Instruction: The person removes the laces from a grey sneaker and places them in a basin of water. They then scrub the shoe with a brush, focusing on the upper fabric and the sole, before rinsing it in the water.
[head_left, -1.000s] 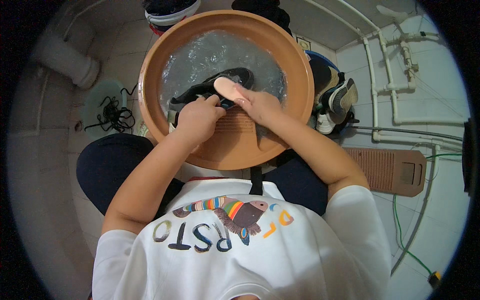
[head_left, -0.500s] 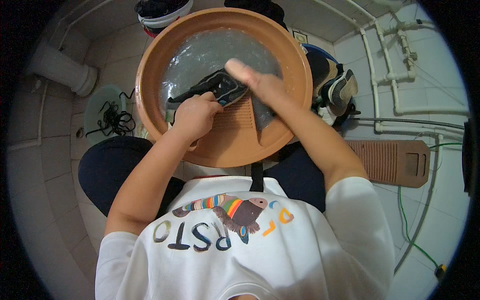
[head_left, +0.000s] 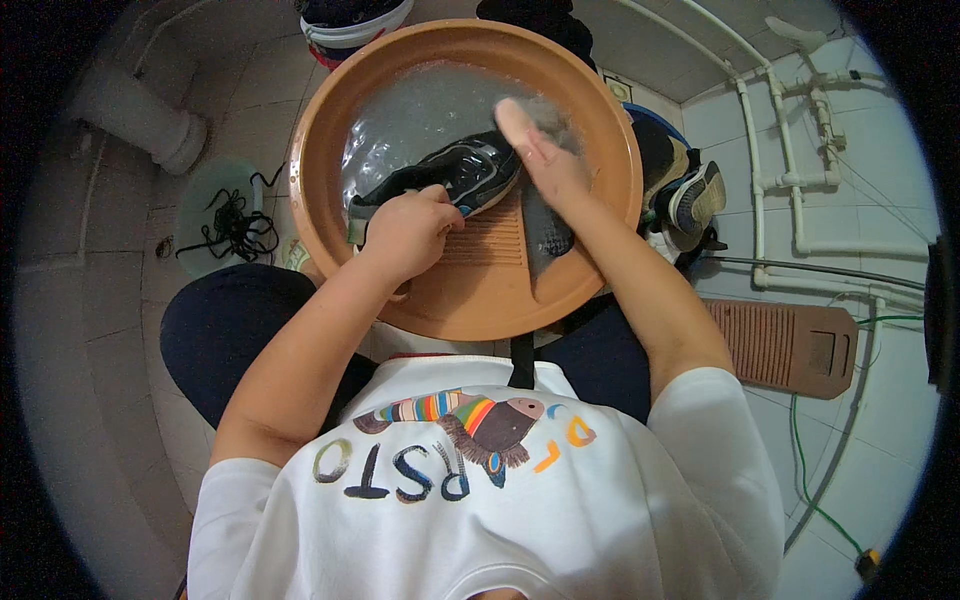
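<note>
My left hand (head_left: 412, 232) is closed around the near edge of a black shoe (head_left: 480, 168) with grey lines. The shoe lies tilted across the ribbed washboard part (head_left: 490, 238) of a brown plastic basin (head_left: 315, 130) holding cloudy grey water (head_left: 430, 100). In my right hand (head_left: 556, 176) is a pale pink oval brush (head_left: 513, 122), held against the shoe's toe end; its bristles are hidden. A second dark shoe (head_left: 548, 232) lies partly under water beside the washboard, below my right wrist.
Black laces (head_left: 238, 228) lie in a pale green bowl (head_left: 190, 215) at the left. Several shoes (head_left: 695, 198) are piled right of the basin, near white wall pipes (head_left: 752, 150). A brown washboard (head_left: 785, 345) rests on the tiled floor. A white-rimmed container (head_left: 355, 35) stands behind.
The brush in my right hand has shifted slightly right, along the shoe's toe end. My left hand keeps its hold. The whole view has shifted a little, and the second shoe shows more.
</note>
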